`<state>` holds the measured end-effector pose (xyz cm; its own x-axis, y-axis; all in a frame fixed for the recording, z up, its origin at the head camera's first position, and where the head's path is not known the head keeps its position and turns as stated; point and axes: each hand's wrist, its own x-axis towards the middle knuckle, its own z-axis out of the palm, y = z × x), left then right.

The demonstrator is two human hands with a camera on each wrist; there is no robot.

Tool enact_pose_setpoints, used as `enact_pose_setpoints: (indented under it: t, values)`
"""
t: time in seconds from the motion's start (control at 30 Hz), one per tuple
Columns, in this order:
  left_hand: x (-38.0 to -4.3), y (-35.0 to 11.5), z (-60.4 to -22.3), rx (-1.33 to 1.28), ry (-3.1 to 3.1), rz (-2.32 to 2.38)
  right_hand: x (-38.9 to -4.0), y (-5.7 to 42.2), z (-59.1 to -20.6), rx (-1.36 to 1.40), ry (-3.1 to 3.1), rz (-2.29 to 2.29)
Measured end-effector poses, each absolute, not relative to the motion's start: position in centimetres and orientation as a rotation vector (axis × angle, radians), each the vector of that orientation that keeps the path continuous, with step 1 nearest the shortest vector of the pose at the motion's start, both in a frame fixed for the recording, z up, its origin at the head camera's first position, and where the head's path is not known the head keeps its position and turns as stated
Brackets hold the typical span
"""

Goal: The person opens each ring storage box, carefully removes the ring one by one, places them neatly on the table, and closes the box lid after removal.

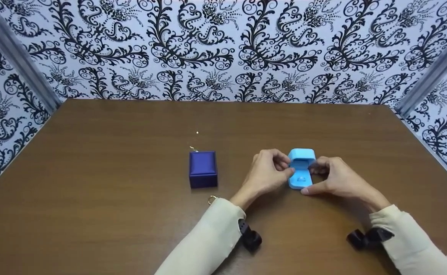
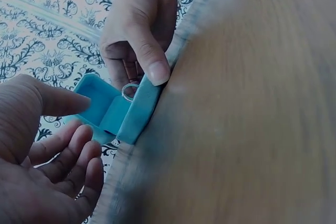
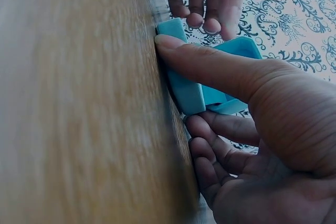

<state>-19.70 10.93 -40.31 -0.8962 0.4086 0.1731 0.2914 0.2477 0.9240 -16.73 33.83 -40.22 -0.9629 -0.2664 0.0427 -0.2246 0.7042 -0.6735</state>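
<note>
A light blue ring box (image 1: 302,154) stands on the table with its lid raised. In its lower half sits a ring (image 2: 129,92), upright in the left wrist view. My right hand (image 1: 340,178) grips the box from the right, thumb on the front of the base and fingers along the side and back. At the box's left side is my left hand (image 1: 267,172), fingers loosely bent and thumb tip (image 2: 81,103) right at the lid's edge. In the right wrist view my right thumb (image 3: 210,64) crosses the box and hides part of it.
A closed dark purple box (image 1: 203,169) stands left of my hands on the brown table (image 1: 112,183). Beside my left sleeve lies a gold ring (image 1: 212,199). A small gold piece (image 1: 193,148) and a tiny bright bead-like speck (image 1: 197,132) are behind the purple box. A patterned wall (image 1: 223,49) borders the table.
</note>
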Motion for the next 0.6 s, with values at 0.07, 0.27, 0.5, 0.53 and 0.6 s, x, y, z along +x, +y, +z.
enact_pose_setpoints:
  t: [0.07,0.27,0.5,0.53,0.6]
  values:
    - [-19.7,11.0,-40.4,0.686,2.420,1.717,-16.8,33.8,-40.3,-0.413,2.845,-1.120]
    - [-19.3,11.4,-40.7,0.732,2.451,1.636,-16.8,33.8,-40.4,-0.420,2.840,-1.143]
    - [-19.1,11.9,-41.0,0.753,2.450,1.578,-16.8,33.8,-40.4,-0.438,2.830,-1.160]
    - [-19.0,12.0,-41.1,0.754,2.451,1.574,-16.8,33.8,-40.4,-0.437,2.830,-1.160]
    - [-19.0,12.1,-41.1,0.759,2.458,1.564,-16.7,33.8,-40.4,-0.436,2.831,-1.159]
